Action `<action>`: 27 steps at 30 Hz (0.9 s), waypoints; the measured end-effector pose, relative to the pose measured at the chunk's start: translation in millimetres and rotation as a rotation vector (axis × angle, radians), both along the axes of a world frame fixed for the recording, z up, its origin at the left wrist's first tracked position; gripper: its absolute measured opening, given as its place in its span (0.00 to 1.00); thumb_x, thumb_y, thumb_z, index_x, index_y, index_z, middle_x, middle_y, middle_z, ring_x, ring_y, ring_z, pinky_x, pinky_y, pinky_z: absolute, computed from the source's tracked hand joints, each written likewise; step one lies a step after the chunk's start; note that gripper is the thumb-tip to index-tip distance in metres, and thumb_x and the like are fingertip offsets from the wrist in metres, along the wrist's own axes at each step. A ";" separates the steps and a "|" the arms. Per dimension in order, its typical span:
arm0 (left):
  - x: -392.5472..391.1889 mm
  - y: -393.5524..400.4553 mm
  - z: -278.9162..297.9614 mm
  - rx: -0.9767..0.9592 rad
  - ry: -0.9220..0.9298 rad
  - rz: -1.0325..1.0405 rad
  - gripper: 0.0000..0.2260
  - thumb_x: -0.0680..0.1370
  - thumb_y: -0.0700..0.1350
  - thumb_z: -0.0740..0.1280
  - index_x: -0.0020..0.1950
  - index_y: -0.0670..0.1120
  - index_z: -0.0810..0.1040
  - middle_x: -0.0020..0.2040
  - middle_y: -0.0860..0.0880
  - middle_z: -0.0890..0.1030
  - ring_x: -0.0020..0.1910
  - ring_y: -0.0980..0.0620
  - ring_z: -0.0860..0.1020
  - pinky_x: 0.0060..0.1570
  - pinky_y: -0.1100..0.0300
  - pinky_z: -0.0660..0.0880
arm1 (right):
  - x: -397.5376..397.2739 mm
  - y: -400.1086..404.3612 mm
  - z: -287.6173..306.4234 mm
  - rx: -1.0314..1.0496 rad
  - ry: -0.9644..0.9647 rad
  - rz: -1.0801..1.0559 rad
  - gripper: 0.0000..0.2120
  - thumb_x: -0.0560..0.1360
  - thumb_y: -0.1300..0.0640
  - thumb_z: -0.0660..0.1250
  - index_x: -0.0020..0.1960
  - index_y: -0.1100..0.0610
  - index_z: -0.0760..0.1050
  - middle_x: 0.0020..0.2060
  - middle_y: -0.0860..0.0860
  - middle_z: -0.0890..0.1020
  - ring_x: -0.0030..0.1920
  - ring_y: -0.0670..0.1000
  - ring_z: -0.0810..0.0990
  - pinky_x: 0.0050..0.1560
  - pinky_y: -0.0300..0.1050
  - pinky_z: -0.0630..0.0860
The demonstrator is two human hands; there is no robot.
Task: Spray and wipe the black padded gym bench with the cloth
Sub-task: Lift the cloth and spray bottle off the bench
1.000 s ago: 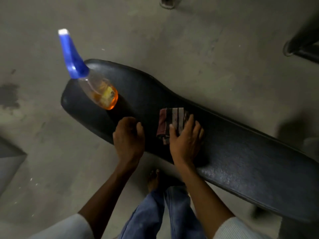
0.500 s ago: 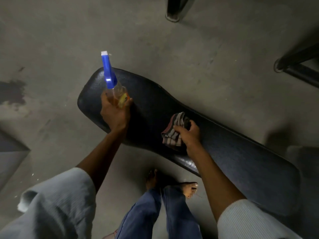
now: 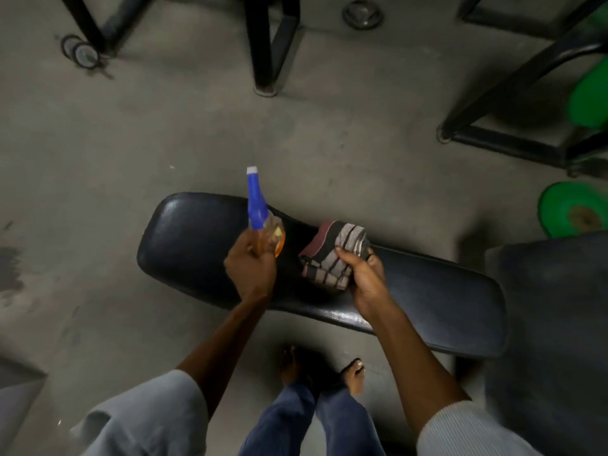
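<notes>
Here, nearest to the camera, the person's two bare feet (image 3: 324, 366) stand on the grey concrete floor (image 3: 362, 153), below blue jeans (image 3: 309, 422) and two pale sleeves at the bottom edge. Just beyond the feet lies the black padded bench (image 3: 444, 297), which runs from the left-centre to the right side of the view, its wider rounded end on the left. Above this bench the left hand (image 3: 251, 268) grips a spray bottle (image 3: 263, 225): the fingers are curled around the clear lower part, which contains an orange liquid, and the blue nozzle with its white tip points up and away from the person. Just beside it, the right hand (image 3: 365, 274) holds a folded striped cloth (image 3: 332, 255), with the thumb on top of it and the other fingers wrapped under it. I cannot tell whether the cloth touches the padding or is lifted a little over it. The bottle and the cloth are near each other but apart. Farther away, black metal frame legs (image 3: 263, 44) stand on the floor at the top, and green weight plates (image 3: 574, 210) are at the right edge.
</notes>
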State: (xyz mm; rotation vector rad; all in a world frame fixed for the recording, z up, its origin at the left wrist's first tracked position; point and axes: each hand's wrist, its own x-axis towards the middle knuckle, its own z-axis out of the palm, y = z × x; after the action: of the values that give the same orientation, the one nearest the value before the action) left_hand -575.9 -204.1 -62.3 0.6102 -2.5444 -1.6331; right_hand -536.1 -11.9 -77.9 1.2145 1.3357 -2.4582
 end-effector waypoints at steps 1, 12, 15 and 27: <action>4.1 9.4 3.8 0.002 0.001 -0.029 0.04 0.79 0.39 0.73 0.47 0.47 0.82 0.43 0.53 0.84 0.44 0.62 0.82 0.52 0.55 0.83 | 7.0 6.4 6.5 -0.009 0.015 -0.023 0.21 0.78 0.69 0.73 0.70 0.62 0.78 0.56 0.57 0.89 0.49 0.52 0.90 0.44 0.46 0.87; 56.5 101.9 38.4 -0.043 0.078 -0.326 0.08 0.71 0.46 0.75 0.42 0.43 0.81 0.35 0.45 0.83 0.36 0.43 0.82 0.41 0.45 0.81 | 101.6 92.0 52.5 0.018 0.087 -0.300 0.18 0.77 0.70 0.74 0.65 0.60 0.82 0.53 0.55 0.91 0.50 0.53 0.90 0.56 0.53 0.88; 83.5 134.8 50.4 -0.043 0.051 -0.395 0.08 0.71 0.41 0.80 0.45 0.42 0.83 0.37 0.42 0.84 0.38 0.39 0.82 0.44 0.45 0.81 | 144.3 114.6 61.4 0.051 0.094 -0.383 0.18 0.77 0.69 0.75 0.65 0.60 0.82 0.51 0.55 0.91 0.49 0.52 0.90 0.55 0.52 0.87; 257.2 248.6 71.0 -0.059 0.028 -0.825 0.10 0.69 0.40 0.81 0.46 0.45 0.84 0.40 0.46 0.87 0.42 0.42 0.86 0.49 0.43 0.83 | 376.0 170.7 79.5 0.122 0.019 -0.777 0.15 0.77 0.69 0.75 0.59 0.55 0.83 0.56 0.57 0.90 0.53 0.56 0.89 0.57 0.53 0.87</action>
State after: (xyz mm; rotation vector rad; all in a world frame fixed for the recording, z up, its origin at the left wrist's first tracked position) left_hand -318.7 44.5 8.7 -0.5554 -2.9993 -1.6781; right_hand -160.1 158.7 1.6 2.0595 1.1762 -2.8800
